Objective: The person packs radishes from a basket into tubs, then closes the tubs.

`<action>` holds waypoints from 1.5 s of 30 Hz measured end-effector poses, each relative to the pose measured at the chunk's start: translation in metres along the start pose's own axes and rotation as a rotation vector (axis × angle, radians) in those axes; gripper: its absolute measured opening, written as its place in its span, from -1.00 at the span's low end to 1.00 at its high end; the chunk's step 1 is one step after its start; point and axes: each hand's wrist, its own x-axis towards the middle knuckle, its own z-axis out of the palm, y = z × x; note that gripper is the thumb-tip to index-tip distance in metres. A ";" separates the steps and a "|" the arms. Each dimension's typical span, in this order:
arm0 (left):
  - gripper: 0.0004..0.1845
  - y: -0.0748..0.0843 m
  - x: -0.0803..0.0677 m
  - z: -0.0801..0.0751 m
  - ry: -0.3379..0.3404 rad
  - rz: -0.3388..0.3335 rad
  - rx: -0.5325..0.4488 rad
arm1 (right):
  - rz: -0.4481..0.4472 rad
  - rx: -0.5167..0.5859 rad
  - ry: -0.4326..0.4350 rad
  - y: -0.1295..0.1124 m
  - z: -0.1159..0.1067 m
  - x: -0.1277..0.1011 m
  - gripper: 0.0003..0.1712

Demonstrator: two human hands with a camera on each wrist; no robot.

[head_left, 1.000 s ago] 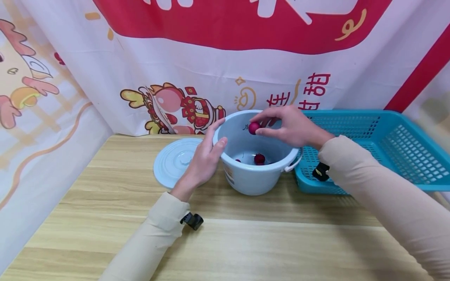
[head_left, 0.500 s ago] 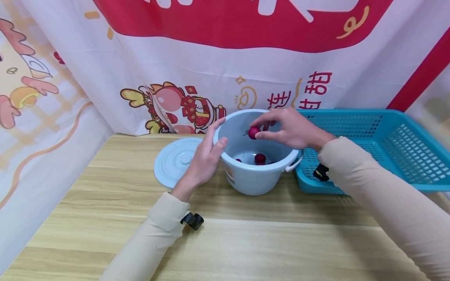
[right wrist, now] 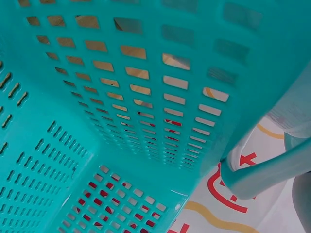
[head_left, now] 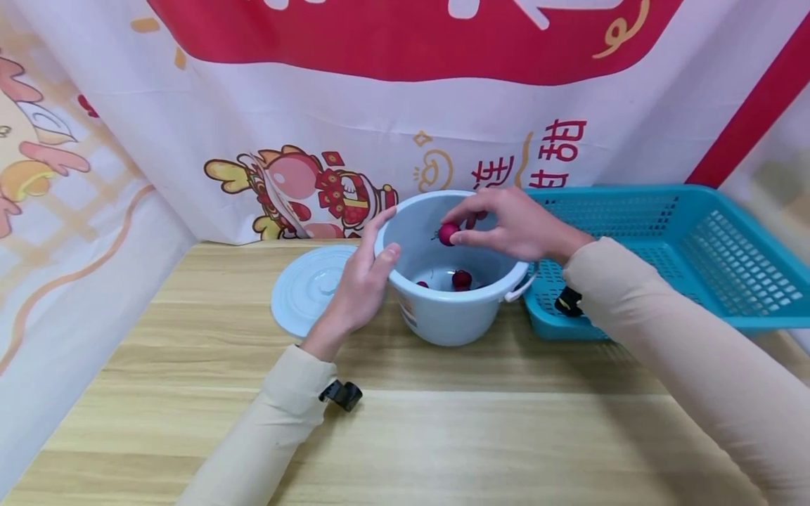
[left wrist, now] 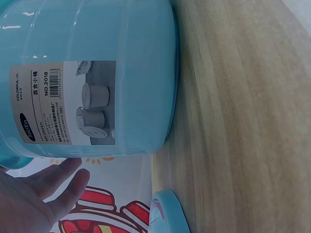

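A pale blue bucket (head_left: 443, 320) stands on the wooden table, and its labelled side (left wrist: 87, 82) fills the left wrist view. My left hand (head_left: 363, 277) rests against the bucket's left wall with straight fingers (left wrist: 58, 187), thumb at the rim. My right hand (head_left: 506, 225) hovers over the bucket's mouth and pinches a small red fruit (head_left: 448, 233) between thumb and fingers. Two more red fruits (head_left: 461, 279) lie at the bottom of the bucket. The right wrist view shows no hand, only basket mesh.
The bucket's round lid (head_left: 304, 288) lies flat on the table to the left. A teal mesh basket (head_left: 664, 232) stands right of the bucket, its wall (right wrist: 146, 87) close to my right wrist. A printed cloth backdrop (head_left: 316, 140) hangs behind.
My right hand has lowered a little with the red fruit toward the bucket's inside. My left hand stays on the bucket's side.
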 end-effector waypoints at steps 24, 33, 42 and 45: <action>-0.37 0.001 0.001 0.000 0.000 0.000 -0.003 | -0.023 -0.029 -0.024 0.001 -0.009 0.002 -0.55; -0.36 0.001 0.003 -0.001 0.002 -0.005 0.009 | 0.077 0.066 -0.061 -0.006 -0.018 0.002 -0.49; -0.31 0.005 0.011 -0.008 0.054 0.010 0.089 | 0.106 0.117 -0.056 -0.023 -0.028 -0.001 -0.39; -0.28 0.008 0.015 -0.012 0.070 0.012 0.123 | 0.111 0.139 -0.023 -0.031 -0.028 -0.001 -0.37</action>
